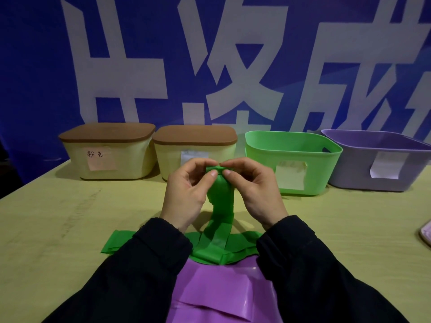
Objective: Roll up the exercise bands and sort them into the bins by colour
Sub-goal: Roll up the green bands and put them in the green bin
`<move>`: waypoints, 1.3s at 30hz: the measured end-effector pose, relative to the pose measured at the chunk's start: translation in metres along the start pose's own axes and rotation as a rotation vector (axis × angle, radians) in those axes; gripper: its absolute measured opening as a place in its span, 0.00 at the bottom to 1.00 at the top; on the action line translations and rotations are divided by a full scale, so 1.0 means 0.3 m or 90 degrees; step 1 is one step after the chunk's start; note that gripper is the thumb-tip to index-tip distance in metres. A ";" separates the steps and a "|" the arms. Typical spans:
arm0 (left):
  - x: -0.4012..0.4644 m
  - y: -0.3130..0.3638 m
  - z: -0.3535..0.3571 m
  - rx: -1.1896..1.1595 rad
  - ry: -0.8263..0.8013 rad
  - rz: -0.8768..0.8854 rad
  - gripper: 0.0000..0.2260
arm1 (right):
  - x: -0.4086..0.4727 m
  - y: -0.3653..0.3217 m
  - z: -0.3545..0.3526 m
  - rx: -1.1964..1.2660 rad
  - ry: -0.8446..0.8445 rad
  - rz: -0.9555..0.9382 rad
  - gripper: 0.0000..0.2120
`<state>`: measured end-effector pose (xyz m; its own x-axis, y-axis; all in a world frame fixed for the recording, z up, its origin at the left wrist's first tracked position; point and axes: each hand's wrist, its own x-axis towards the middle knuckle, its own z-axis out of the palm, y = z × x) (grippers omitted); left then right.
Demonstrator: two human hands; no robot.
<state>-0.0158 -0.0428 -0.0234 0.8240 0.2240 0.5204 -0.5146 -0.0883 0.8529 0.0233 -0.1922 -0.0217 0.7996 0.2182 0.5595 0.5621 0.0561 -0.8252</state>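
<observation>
- Left hand [186, 190] and right hand [251, 187] raised together above the table [58, 224], thumbs and fingertips of both pinching the top end of a green band [219, 201]; the pinched end looks folded or part-rolled into a small wad between them.
- Rest of the green band hangs down from the hands to the table, where it lies in flat, crossing lengths between the two dark sleeves [144, 264].
- Purple band [217, 292] lies spread flat at the near edge, just under the green one's lower folds, between the forearms.
- Four bins in a row at the back of the table, against the backdrop. From left: cream bin [105, 159] with a brown lid, pink note stuck on front, handwritten "粉色".
- Second cream bin [172, 155], brown lid, white label partly hidden behind the left hand; writing not legible.
- Green bin [321, 164], no lid, pale yellow note on its front; no writing can be made out.
- Purple bin [349, 176] at far right, no lid, white paper label on front; no writing can be made out.
- Blue banner [35, 66] behind with large white Chinese characters, cropped; rightmost full one reads "成".
- Pale pinkish object [425, 234] at the right edge of the table, mostly cut off.
</observation>
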 end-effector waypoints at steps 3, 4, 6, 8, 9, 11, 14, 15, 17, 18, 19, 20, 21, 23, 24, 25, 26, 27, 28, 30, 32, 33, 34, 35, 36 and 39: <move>0.002 0.000 -0.004 0.010 0.008 0.012 0.08 | -0.004 0.000 0.001 -0.019 -0.008 -0.018 0.03; 0.003 0.001 -0.005 0.013 0.007 0.018 0.08 | -0.003 0.001 0.002 -0.022 -0.010 -0.021 0.02; 0.000 0.001 -0.004 0.014 0.008 0.028 0.07 | 0.003 0.007 0.002 -0.022 -0.012 -0.021 0.03; -0.002 0.001 -0.002 0.010 0.009 0.030 0.07 | 0.007 0.010 -0.001 -0.023 -0.009 -0.019 0.03; -0.003 -0.001 -0.001 0.005 0.008 0.029 0.07 | 0.008 0.010 -0.003 -0.022 -0.007 -0.018 0.03; -0.002 -0.005 -0.002 -0.004 0.005 0.026 0.07 | 0.010 0.007 -0.005 -0.011 -0.004 -0.014 0.04; -0.004 0.000 -0.002 -0.021 0.004 0.018 0.08 | 0.010 0.008 -0.004 -0.002 0.000 -0.008 0.04; -0.005 0.004 -0.001 -0.027 0.000 0.012 0.08 | 0.011 0.010 -0.004 -0.001 0.007 -0.010 0.04; -0.007 0.009 0.003 -0.031 -0.007 0.005 0.06 | 0.012 0.014 -0.004 -0.007 0.015 -0.017 0.05; -0.006 0.007 0.004 -0.027 0.000 0.004 0.05 | 0.011 0.015 -0.004 -0.012 0.014 -0.021 0.05; -0.004 0.003 0.004 -0.022 0.009 0.004 0.05 | 0.010 0.016 -0.003 -0.018 0.010 -0.022 0.05; -0.001 -0.003 0.004 -0.014 0.017 0.003 0.04 | 0.007 0.016 -0.002 -0.024 0.006 -0.019 0.05; -0.001 -0.006 0.003 -0.007 0.017 0.000 0.04 | 0.006 0.017 -0.002 -0.029 0.003 -0.013 0.04; -0.004 -0.006 0.000 0.013 0.014 0.000 0.05 | 0.002 0.012 -0.001 -0.036 -0.001 -0.004 0.03; -0.003 -0.004 -0.003 0.020 0.012 0.000 0.05 | 0.002 0.008 0.000 -0.032 -0.005 -0.004 0.01; -0.001 -0.003 -0.004 0.020 0.010 -0.002 0.05 | 0.002 0.010 0.001 -0.023 -0.008 0.000 0.01; -0.001 -0.003 -0.004 0.019 0.010 -0.002 0.06 | 0.002 0.012 0.002 -0.014 -0.012 0.012 0.01; 0.001 -0.001 -0.003 0.018 0.011 0.000 0.07 | 0.005 0.017 0.002 -0.009 -0.015 0.029 0.02; 0.004 -0.002 -0.001 0.018 0.015 0.004 0.09 | 0.007 0.020 0.001 -0.005 -0.022 0.043 0.02; 0.009 -0.004 -0.001 0.016 0.023 0.007 0.12 | 0.010 0.025 0.001 -0.003 -0.028 0.046 0.02; 0.009 -0.011 -0.006 0.021 0.022 -0.002 0.09 | 0.012 0.022 -0.001 0.002 -0.018 0.030 0.03; 0.009 -0.015 -0.010 0.032 0.017 -0.006 0.07 | 0.012 0.022 -0.004 0.003 -0.010 0.024 0.04; 0.011 -0.019 -0.015 0.044 0.011 -0.009 0.05 | 0.013 0.023 -0.006 0.000 -0.004 0.022 0.03; 0.013 -0.024 -0.018 0.051 0.007 -0.014 0.05 | 0.014 0.028 -0.010 -0.013 0.002 0.023 0.03; 0.014 -0.028 -0.019 0.052 0.008 -0.024 0.04 | 0.014 0.031 -0.011 -0.026 0.005 0.023 0.02; 0.021 -0.031 -0.019 0.044 0.017 -0.032 0.04 | 0.010 0.026 -0.007 -0.025 0.009 0.017 0.02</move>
<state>-0.0073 -0.0350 -0.0283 0.8412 0.2549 0.4768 -0.4548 -0.1433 0.8790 0.0306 -0.1930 -0.0263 0.8169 0.2048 0.5392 0.5488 0.0118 -0.8359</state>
